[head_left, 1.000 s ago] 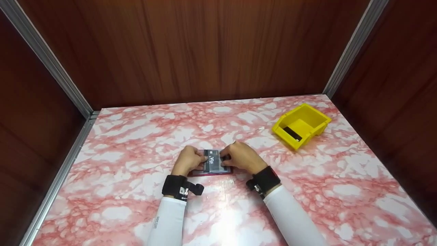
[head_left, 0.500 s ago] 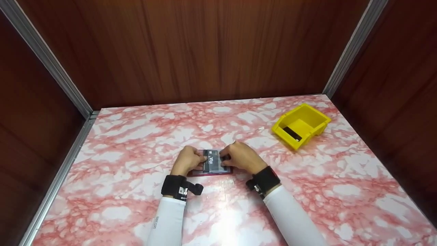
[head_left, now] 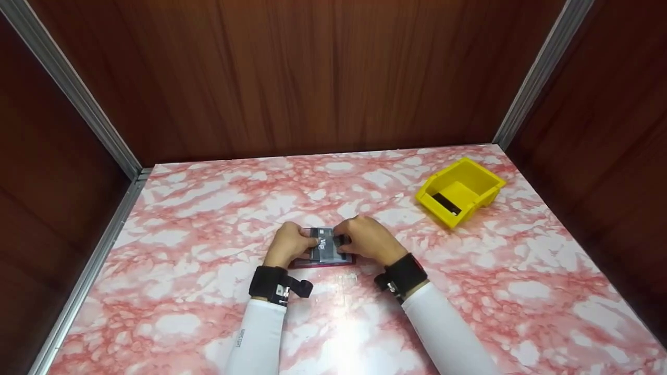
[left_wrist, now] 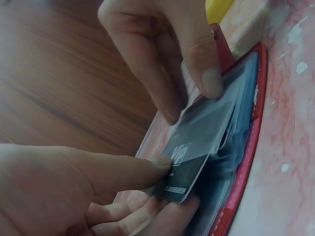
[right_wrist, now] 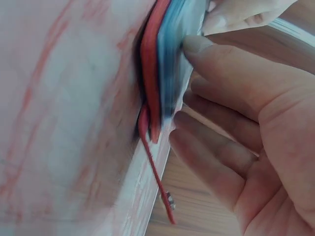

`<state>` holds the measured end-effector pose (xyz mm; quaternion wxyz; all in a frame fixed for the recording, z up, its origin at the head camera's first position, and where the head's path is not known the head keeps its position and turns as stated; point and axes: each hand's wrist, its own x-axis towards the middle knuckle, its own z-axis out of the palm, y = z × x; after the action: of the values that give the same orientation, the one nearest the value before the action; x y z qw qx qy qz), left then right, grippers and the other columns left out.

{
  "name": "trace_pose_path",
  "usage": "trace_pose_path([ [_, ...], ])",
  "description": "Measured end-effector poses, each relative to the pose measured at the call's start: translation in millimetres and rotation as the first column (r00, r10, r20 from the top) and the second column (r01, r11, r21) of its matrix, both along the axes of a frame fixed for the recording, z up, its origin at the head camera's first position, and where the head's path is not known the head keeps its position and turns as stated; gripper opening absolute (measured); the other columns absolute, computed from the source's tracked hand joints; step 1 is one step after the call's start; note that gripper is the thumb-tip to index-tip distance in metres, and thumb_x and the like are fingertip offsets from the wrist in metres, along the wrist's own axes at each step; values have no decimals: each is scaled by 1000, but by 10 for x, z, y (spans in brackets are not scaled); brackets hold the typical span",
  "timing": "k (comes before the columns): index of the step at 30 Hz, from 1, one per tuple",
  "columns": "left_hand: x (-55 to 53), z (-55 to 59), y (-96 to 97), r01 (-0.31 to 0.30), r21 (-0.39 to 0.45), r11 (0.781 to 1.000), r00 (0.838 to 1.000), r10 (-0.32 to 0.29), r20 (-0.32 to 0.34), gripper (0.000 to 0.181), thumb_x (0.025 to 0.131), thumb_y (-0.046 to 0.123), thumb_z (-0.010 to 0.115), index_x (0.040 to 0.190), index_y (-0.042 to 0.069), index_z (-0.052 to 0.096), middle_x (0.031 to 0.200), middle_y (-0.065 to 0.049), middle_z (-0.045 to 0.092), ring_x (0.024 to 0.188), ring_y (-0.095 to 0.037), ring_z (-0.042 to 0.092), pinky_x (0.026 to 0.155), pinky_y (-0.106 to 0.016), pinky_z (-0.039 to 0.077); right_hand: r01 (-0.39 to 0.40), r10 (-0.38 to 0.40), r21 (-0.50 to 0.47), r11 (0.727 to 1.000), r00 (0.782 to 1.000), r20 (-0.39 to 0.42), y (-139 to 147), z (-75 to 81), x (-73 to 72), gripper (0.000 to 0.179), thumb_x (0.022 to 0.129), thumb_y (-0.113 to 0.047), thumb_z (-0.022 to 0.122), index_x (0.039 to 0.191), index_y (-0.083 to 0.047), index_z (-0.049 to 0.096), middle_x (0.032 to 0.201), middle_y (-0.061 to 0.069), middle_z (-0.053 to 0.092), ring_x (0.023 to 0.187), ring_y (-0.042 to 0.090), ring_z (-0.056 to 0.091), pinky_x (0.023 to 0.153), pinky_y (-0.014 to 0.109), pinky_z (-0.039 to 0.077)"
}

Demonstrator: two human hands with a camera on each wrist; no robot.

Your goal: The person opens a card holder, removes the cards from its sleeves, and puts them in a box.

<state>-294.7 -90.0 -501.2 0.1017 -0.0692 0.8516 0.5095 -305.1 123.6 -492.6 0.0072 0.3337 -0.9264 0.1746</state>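
Observation:
A red card holder [left_wrist: 250, 132] with a stack of clear plastic sleeves lies open on the table in front of me. A dark grey card [left_wrist: 183, 169] marked "Vip" sits partly inside the top clear sleeve [left_wrist: 209, 115], its outer end sticking out. My left hand [head_left: 286, 244] pinches that outer end, thumb on top and fingers beneath. At the sleeve's other side, my right hand [head_left: 369, 239] pinches the plastic between thumb and fingers. In the right wrist view, the holder's red strap [right_wrist: 160, 184] with a metal snap hangs out past the cover.
A yellow bin [head_left: 461, 190] stands at the back right of the pink-and-white marbled table [head_left: 208, 208], with a black patch near its front lip. Brown wood-grain panels [head_left: 312, 78] enclose the back and both sides.
My left hand shifts very slightly left, then back to the right with the card end. The right hand, holder and bin stay nearly where they were.

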Motion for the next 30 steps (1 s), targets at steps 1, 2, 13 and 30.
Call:
trace_pose_path([
  [1, 2, 0, -1, 2, -10, 1000, 1000, -2, -2, 19, 91, 6, 84, 97, -3, 67, 91, -8, 68, 67, -16, 74, 63, -27, 67, -17, 17, -3, 1000, 1000, -5, -9, 2, 3, 22, 90, -18, 90, 109, -11, 83, 103, 2, 83, 87, 16, 70, 83, 42, 64],
  [2, 5, 3, 0, 4, -13, 1000, 1000, -4, 1, 20, 91, 6, 84, 98, -3, 67, 92, -8, 67, 68, -16, 74, 64, -27, 67, -33, 33, -4, 999, 999, -8, -18, 2, 4, 21, 90, -17, 90, 108, -10, 83, 103, 2, 83, 87, 16, 71, 83, 41, 64],
  [13, -15, 4, -17, 12, -13, 1000, 1000, -12, 14, 22, 93, 6, 83, 106, -5, 68, 105, -14, 71, 64, -15, 74, 64, -27, 67, -79, 79, -4, 997, 997, 20, -39, -13, -3, 16, 94, -17, 86, 108, -10, 83, 105, 4, 84, 89, 15, 74, 84, 39, 65],
  [30, -10, -15, 2, 14, -106, 994, 999, -19, -37, 21, 92, 13, 85, 96, -2, 71, 91, -6, 67, 68, -13, 66, 58, -21, 58, -70, 70, -17, 997, 997, 31, -32, -21, 3, 19, 93, -18, 88, 110, -11, 84, 105, 3, 84, 89, 14, 73, 84, 38, 65],
])
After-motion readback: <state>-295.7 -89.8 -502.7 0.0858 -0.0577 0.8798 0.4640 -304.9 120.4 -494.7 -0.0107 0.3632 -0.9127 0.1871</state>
